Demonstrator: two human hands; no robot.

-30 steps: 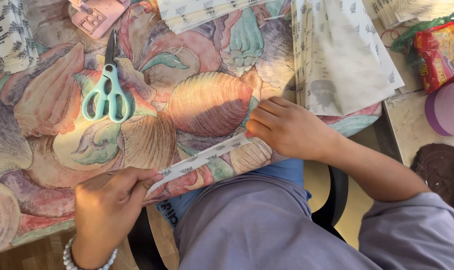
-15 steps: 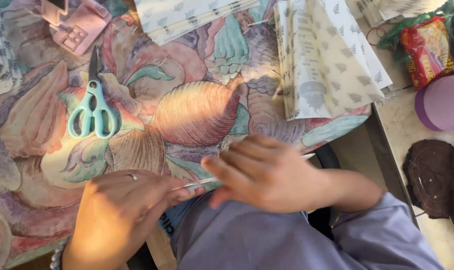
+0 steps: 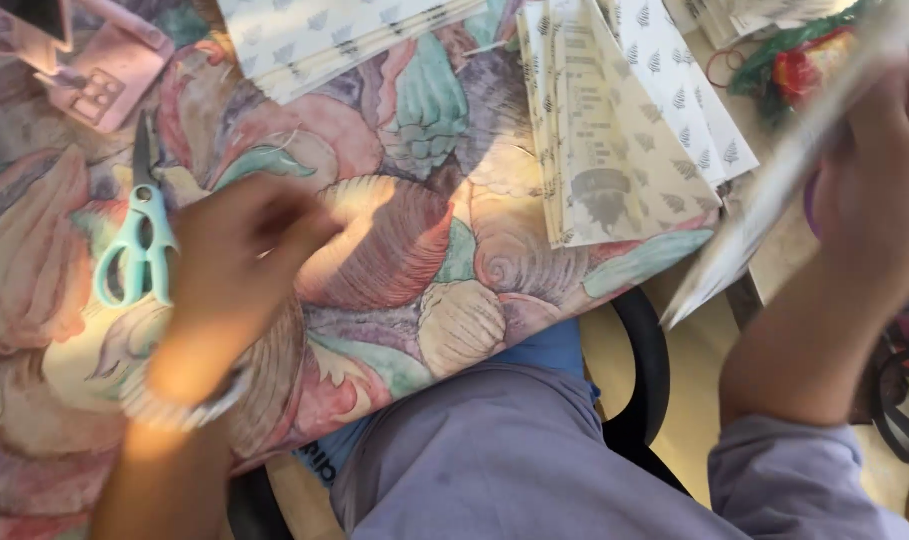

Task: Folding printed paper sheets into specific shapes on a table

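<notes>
While the right hand (image 3: 880,170) pinches a long folded strip of white patterned paper (image 3: 775,180) and holds it off the right edge of the table (image 3: 395,290), the blurred left hand (image 3: 240,250) hovers over the shell-printed cloth just beside a pair of mint-green-handled scissors (image 3: 140,240), its fingers loosely curled and holding nothing that can be made out. The strip slants from upper right down to lower left, its lower tip hanging past the table edge above the black chair (image 3: 645,370). Two stacks of folded white paper sheets printed with small trees (image 3: 625,130) lie on the table ahead, and a pink box-like object (image 3: 100,75) sits at the far left corner. The strip looks lightly held near one end only, so it could sag, crease or slip from the fingers. The left hand, moving quickly near the scissors, could knock them aside or meet the blades, which point away from the person. A beaded bracelet (image 3: 185,405) circles the left wrist.
</notes>
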